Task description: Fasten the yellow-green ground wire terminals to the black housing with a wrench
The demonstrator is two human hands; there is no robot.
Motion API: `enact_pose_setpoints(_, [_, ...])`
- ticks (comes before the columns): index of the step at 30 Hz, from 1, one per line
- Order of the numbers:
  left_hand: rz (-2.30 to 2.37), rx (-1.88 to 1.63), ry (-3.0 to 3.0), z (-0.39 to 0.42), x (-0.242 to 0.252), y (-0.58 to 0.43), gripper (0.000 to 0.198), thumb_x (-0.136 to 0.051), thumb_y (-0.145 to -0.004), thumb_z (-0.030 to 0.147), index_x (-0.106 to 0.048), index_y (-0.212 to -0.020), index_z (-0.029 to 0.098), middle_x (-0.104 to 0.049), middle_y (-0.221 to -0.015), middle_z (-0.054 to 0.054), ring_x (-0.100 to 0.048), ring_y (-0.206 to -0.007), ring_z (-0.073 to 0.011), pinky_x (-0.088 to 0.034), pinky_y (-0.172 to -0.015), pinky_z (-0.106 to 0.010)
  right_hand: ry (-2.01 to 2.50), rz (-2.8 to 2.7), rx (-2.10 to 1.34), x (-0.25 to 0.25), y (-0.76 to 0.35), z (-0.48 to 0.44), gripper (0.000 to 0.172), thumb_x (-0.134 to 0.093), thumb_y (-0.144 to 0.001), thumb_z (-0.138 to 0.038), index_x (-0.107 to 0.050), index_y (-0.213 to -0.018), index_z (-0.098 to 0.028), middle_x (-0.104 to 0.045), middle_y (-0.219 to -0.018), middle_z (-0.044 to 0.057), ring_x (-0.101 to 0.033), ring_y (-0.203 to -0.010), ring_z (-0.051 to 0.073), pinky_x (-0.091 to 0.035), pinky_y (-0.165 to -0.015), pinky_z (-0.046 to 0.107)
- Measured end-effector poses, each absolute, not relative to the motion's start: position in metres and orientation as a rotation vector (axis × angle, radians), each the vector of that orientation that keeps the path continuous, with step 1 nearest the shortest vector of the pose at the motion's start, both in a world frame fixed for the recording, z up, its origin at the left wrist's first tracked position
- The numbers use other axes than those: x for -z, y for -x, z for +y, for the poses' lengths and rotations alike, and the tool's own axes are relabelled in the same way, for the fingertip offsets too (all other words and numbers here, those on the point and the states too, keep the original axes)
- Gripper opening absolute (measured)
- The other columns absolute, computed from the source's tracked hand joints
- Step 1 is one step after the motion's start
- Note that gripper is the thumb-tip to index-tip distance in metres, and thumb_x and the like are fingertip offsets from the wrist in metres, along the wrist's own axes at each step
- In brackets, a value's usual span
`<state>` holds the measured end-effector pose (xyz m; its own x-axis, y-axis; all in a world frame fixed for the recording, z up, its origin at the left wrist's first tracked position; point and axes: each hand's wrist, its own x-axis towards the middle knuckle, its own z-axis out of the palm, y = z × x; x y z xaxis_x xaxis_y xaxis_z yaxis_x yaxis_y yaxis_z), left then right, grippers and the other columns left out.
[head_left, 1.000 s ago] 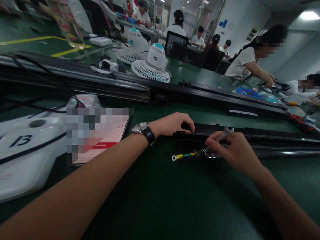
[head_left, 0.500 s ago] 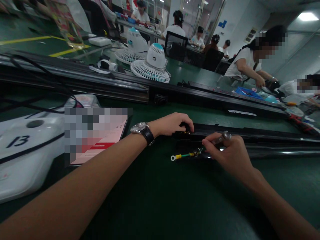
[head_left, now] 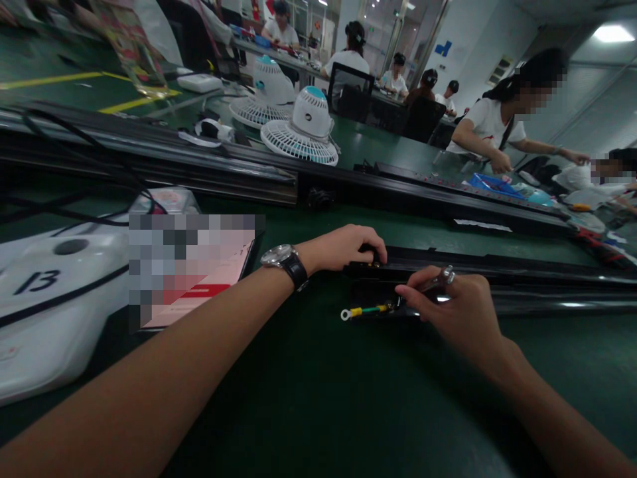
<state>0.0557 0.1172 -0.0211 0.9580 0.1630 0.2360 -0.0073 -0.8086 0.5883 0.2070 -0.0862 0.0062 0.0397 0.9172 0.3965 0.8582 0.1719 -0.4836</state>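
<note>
My left hand [head_left: 354, 247], wearing a wristwatch [head_left: 283, 259] at the wrist, has its fingers curled over the near end of a long black bar [head_left: 478, 264]. My right hand [head_left: 462, 305] is closed around a small metal wrench [head_left: 444, 275], one end of which sticks up past the knuckles. The wrench's other end lies by the fingertips, close to a second black bar [head_left: 557, 304]. From that bar's end comes a short green and yellow wire [head_left: 368, 310] with a ring terminal. What the left fingertips press on is partly hidden.
A white container [head_left: 60, 305] marked 13 and a pink-and-red printed sheet [head_left: 199, 292] are on the left. Long dark rails [head_left: 239, 169] run across behind, with two white fans [head_left: 303, 126] beyond. A co-worker [head_left: 492, 126] leans over the table at right.
My right hand has tilted a little, and its fingertips have shifted slightly left with the wrench. My left hand stays on the bar. The co-worker's arm now reaches to the right.
</note>
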Motion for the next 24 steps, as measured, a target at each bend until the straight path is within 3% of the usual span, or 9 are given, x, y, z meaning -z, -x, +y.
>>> enact_pose_setpoints(11, [0.128, -0.366, -2.485, 0.1155, 0.0203, -0.0559, 0.018, -0.061, -0.095, 0.033, -0.074, -0.102, 0.022, -0.067, -0.105, -0.003, -0.062, -0.096, -0.0177, -0.044, -0.086, -0.029, 1.665, -1.891, -0.111, -0.0041, -0.2070, -0.0869, 0.015, -0.070, -0.092, -0.030, -0.070, -0.082, -0.019, -0.074, -0.071, 0.002, -0.069, -0.059, 0.016, -0.050, -0.051, 0.026])
enact_pose_setpoints(24, [0.140, -0.348, -2.481, 0.1165, 0.0205, -0.0555, 0.016, -0.068, -0.090, 0.031, -0.074, -0.102, 0.023, -0.066, -0.108, -0.003, -0.061, -0.100, -0.0191, -0.044, -0.087, -0.029, 1.637, -1.951, -0.132, -0.0019, -0.2078, -0.0841, 0.019, -0.065, -0.094, -0.028, -0.068, -0.077, -0.021, -0.063, -0.061, -0.003, -0.055, -0.050, 0.011, -0.041, -0.049, 0.024])
